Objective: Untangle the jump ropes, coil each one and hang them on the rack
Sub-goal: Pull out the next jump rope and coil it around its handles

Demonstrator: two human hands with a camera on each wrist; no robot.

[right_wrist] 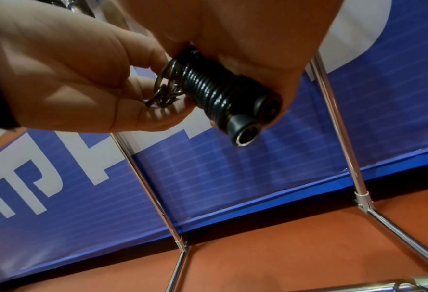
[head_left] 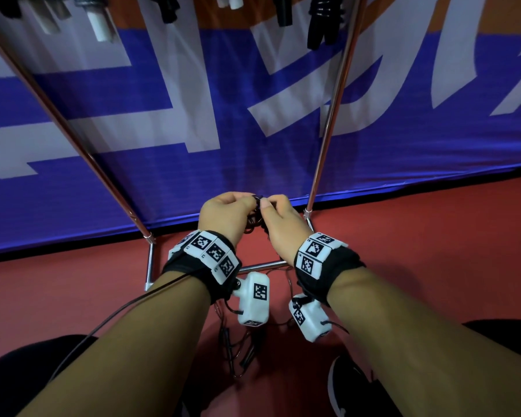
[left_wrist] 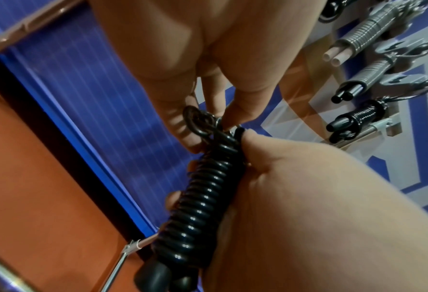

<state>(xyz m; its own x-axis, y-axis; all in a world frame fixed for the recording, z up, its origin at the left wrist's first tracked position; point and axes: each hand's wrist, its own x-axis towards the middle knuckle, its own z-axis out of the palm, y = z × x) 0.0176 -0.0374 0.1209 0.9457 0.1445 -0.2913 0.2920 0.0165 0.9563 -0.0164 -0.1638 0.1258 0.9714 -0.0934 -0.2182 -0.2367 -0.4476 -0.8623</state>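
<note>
My right hand (head_left: pixel 280 227) grips a black jump rope bundle (left_wrist: pixel 202 197), the cord wound in tight turns round its two handles. The handle ends (right_wrist: pixel 245 130) stick out below that hand (right_wrist: pixel 232 29). My left hand (head_left: pixel 223 215) pinches the loose cord loops (left_wrist: pixel 197 122) at the bundle's upper end, seen also as cord loops (right_wrist: pixel 165 94) against the left palm (right_wrist: pixel 70 79). Both hands meet low in front of the rack (head_left: pixel 328 124). In the head view the bundle (head_left: pixel 254 219) is mostly hidden between the hands.
More thin ropes with dark handles (head_left: pixel 241 350) lie tangled on the red floor under my wrists. Several coiled ropes (head_left: pixel 322 22) hang from the rack's top; they show too as hung ropes (left_wrist: pixel 357 116). A blue banner (head_left: pixel 253 85) stands behind. A shoe (head_left: pixel 352 389) is at the bottom.
</note>
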